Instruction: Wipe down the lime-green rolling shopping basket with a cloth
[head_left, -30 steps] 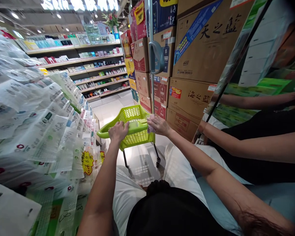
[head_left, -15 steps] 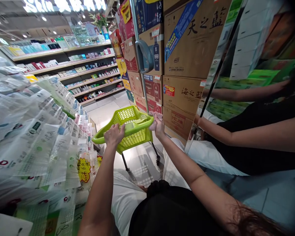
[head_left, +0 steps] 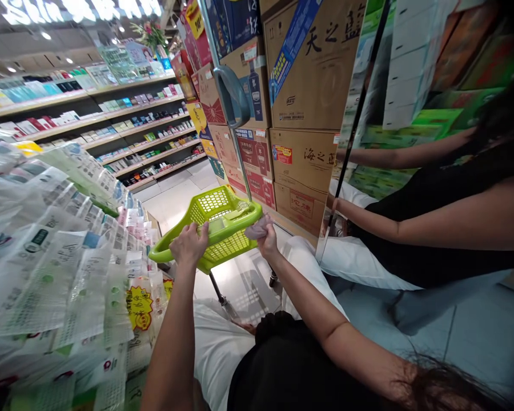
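A lime-green shopping cart with a mesh basket stands in front of me on thin dark legs. My left hand is wrapped over the left part of its handle. At the cart's right corner, my right hand is closed around a crumpled pinkish-grey cloth. The cloth lies against the handle's end; whether my right fingers also touch the handle I cannot tell. In the basket's upper part, a folded green flap shows near the handle.
Plastic-wrapped packs with yellow price tags are piled close on my left. Stacked cartons and a metal pole with a grey handle stand to the right, beside a mirror. Ahead are shelves of small boxes and pale floor tiles.
The view has turned slightly right, so shelves and cartons sit further left. My hands and the cart have shifted a little left in view, the left hand still on the handle.
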Motion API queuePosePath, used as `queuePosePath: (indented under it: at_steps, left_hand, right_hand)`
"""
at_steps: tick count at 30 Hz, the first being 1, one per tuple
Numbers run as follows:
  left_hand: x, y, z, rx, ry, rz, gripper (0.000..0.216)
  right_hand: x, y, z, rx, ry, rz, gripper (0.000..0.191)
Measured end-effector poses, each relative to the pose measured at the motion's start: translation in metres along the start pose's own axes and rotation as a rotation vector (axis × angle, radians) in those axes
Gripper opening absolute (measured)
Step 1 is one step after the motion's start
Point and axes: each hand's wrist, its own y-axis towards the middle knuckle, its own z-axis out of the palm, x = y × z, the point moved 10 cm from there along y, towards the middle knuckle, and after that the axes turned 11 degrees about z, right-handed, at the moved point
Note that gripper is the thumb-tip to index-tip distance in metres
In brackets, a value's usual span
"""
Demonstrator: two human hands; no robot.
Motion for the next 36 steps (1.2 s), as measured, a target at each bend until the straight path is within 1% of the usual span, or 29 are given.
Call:
queuePosePath:
  at_steps: [1,3,5,8,10,12,13,14,17,18,19,20,22,24,26,28,29,31,33,36]
  left_hand:
    - [0.000,-0.001,0.000,-0.008,0.004,0.002,0.073]
    - [-0.001,-0.002,0.000,-0.015,0.005,0.000,0.073]
    - [-0.002,-0.002,0.001,-0.013,-0.007,-0.013,0.074]
    - [-0.004,-0.002,0.001,-0.002,-0.034,-0.044,0.073]
    - [-0.007,-0.001,0.001,-0.001,-0.043,-0.062,0.071]
    - [-0.010,-0.001,0.000,-0.005,-0.046,-0.077,0.070]
    - [-0.012,-0.001,0.000,-0.008,-0.047,-0.083,0.069]
    - [-0.015,-0.001,0.001,-0.010,-0.047,-0.087,0.069]
    - [-0.025,-0.001,0.002,-0.019,-0.043,-0.088,0.066]
    - [-0.028,-0.001,0.002,-0.021,-0.043,-0.082,0.066]
    - [-0.030,-0.001,0.002,-0.020,-0.043,-0.072,0.066]
    - [-0.032,-0.001,0.002,-0.014,-0.048,-0.053,0.066]
    - [-0.032,-0.001,0.003,0.018,-0.065,0.010,0.066]
    - [-0.022,-0.003,0.007,0.083,-0.072,0.038,0.069]
    - [-0.003,-0.006,0.012,0.160,-0.045,0.000,0.076]
    - [0.011,-0.008,0.014,0.188,0.000,-0.032,0.081]
    - [0.013,-0.008,0.014,0.181,0.019,-0.035,0.084]
    - [0.012,-0.006,0.015,0.163,0.035,-0.050,0.090]
    - [0.007,-0.004,0.017,0.144,0.034,-0.085,0.094]
    - [-0.001,-0.001,0.017,0.111,0.030,-0.110,0.093]
  right_hand:
    - [-0.002,0.000,-0.002,-0.004,0.010,0.007,0.032]
    - [0.000,0.000,-0.005,-0.023,-0.030,-0.006,0.040]
    - [0.011,-0.003,-0.008,-0.079,-0.124,-0.078,0.048]
    - [0.048,-0.015,-0.008,-0.183,-0.353,-0.314,0.056]
    - [0.072,-0.028,0.004,-0.223,-0.589,-0.479,0.057]
    - [0.086,-0.043,0.024,-0.226,-0.830,-0.611,0.054]
    - [0.087,-0.052,0.038,-0.193,-0.935,-0.671,0.051]
    - [0.086,-0.060,0.055,-0.126,-1.029,-0.730,0.048]
    - [0.066,-0.084,0.106,0.189,-1.263,-0.869,0.042]
    - [0.060,-0.087,0.117,0.266,-1.326,-0.890,0.040]
    - [0.059,-0.085,0.124,0.305,-1.379,-0.896,0.039]
    - [0.061,-0.080,0.126,0.309,-1.425,-0.889,0.038]
    - [0.076,-0.060,0.123,0.255,-1.500,-0.856,0.037]
    - [0.096,-0.036,0.115,0.179,-1.559,-0.817,0.034]
    - [0.114,-0.015,0.105,0.100,-1.600,-0.764,0.033]
    - [0.122,-0.002,0.098,0.017,-1.615,-0.705,0.034]
    - [0.121,0.000,0.097,-0.014,-1.613,-0.688,0.035]
    - [0.108,-0.007,0.105,-0.027,-1.604,-0.702,0.037]
    - [0.085,-0.025,0.122,0.012,-1.600,-0.772,0.039]
    - [0.050,-0.055,0.145,0.079,-1.586,-0.904,0.040]
